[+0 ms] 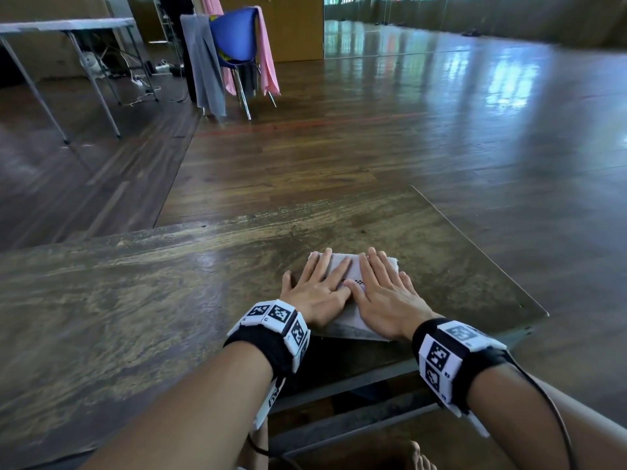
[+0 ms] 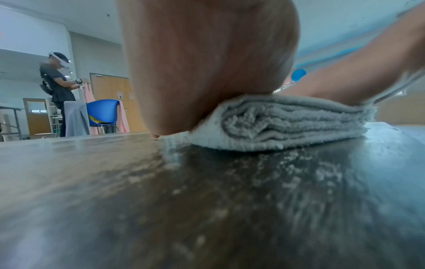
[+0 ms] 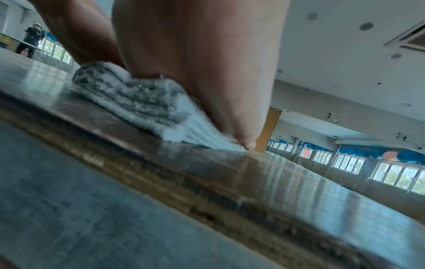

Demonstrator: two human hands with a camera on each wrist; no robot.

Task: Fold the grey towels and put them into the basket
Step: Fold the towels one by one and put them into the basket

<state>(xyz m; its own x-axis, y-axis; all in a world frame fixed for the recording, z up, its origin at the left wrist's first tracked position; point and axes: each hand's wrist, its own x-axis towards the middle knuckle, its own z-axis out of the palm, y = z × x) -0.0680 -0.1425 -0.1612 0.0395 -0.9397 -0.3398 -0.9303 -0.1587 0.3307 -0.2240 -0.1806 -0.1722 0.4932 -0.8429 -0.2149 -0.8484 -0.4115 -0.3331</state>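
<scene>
A folded grey towel (image 1: 342, 266) lies in several layers on the wooden table (image 1: 135, 300), near its front right corner. My left hand (image 1: 314, 286) lies flat on the towel's left half with straight, spread fingers. My right hand (image 1: 381, 290) presses flat on the right half, and the two hands touch in the middle. In the left wrist view the towel (image 2: 287, 125) shows as a thick stack under my left palm (image 2: 202, 72). The right wrist view shows the towel (image 3: 138, 103) squashed under my right palm (image 3: 207, 63). No basket is in view.
The table's right edge (image 1: 481, 252) and front edge (image 1: 373, 371) run close to the towel. Beyond, a blue chair (image 1: 234, 39) carries a grey towel (image 1: 203, 66) and pink cloth (image 1: 268, 52). A folding table (image 1: 68, 27) stands at the far left. Another person (image 2: 58, 85) stands by the chair.
</scene>
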